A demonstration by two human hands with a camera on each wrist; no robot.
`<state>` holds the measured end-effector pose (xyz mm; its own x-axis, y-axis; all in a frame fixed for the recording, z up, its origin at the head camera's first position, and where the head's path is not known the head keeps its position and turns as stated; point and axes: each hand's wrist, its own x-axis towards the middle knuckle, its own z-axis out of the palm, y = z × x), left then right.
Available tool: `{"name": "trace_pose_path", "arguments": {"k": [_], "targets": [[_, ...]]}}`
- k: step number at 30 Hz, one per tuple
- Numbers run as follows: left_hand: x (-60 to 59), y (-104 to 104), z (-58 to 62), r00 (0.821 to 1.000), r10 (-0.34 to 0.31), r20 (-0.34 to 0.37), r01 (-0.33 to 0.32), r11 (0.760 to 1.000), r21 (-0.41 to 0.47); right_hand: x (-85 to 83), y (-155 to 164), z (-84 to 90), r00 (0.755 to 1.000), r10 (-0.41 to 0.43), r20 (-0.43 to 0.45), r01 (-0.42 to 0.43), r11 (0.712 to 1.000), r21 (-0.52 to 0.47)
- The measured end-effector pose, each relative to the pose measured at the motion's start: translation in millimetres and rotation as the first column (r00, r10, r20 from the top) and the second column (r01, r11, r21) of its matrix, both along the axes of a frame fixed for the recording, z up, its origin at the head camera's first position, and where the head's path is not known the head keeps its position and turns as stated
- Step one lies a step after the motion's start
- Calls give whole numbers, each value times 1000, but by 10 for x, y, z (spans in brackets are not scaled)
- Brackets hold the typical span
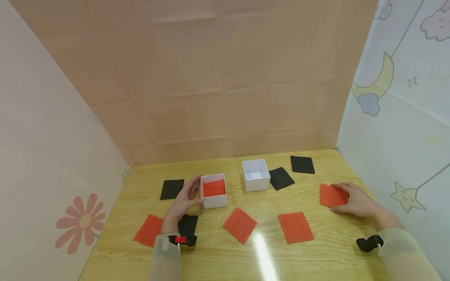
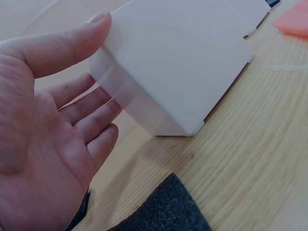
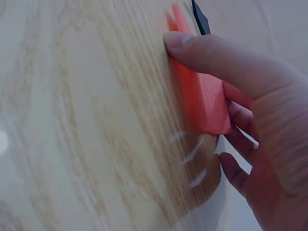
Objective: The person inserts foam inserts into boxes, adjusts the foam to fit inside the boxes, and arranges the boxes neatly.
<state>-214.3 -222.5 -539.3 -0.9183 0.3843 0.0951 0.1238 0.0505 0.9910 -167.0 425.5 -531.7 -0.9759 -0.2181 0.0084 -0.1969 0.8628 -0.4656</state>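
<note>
My left hand (image 1: 183,200) holds a small white open-topped box (image 1: 215,201) at its left side. The thumb lies at the near corner and the fingers reach along the left side and back, as the left wrist view also shows. Inside that box lies a red foam square (image 1: 214,188). Over at the right of the table, my right hand (image 1: 356,201) grips another red foam square (image 1: 330,195) between thumb and fingers. In the right wrist view this square (image 3: 211,103) is slightly bent, close over the wood.
A second white box (image 1: 256,183) stands right of the first. Black foam squares (image 1: 302,164) lie at the back right, with others (image 1: 171,189) around my left hand. More red squares (image 1: 240,225) lie along the front. Walls close off the table's (image 1: 228,257) back and sides.
</note>
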Motion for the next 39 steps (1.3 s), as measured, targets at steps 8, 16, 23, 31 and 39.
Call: {"name": "trace_pose_path", "arguments": {"k": [8, 16, 23, 31, 39], "targets": [[5, -2, 4, 1000, 0, 12, 0, 1000, 3, -6, -21, 38, 1000, -4, 22, 5, 1000, -15], [-2, 4, -1, 1000, 0, -1, 0, 1000, 2, 21, -52, 85, 999, -21, 41, 22, 999, -24], [5, -1, 2, 1000, -11, 0, 11, 1000, 21, 30, -145, 146, 1000, -15, 17, 15, 999, -49], [0, -7, -11, 1000, 3, 2, -3, 1000, 12, 34, -333, 249, 999, -15, -30, 12, 997, -82], [-10, -5, -17, 1000, -1, 8, 1, 1000, 2, 66, -564, 277, 989, 10, -146, -31, 990, -140]]}}
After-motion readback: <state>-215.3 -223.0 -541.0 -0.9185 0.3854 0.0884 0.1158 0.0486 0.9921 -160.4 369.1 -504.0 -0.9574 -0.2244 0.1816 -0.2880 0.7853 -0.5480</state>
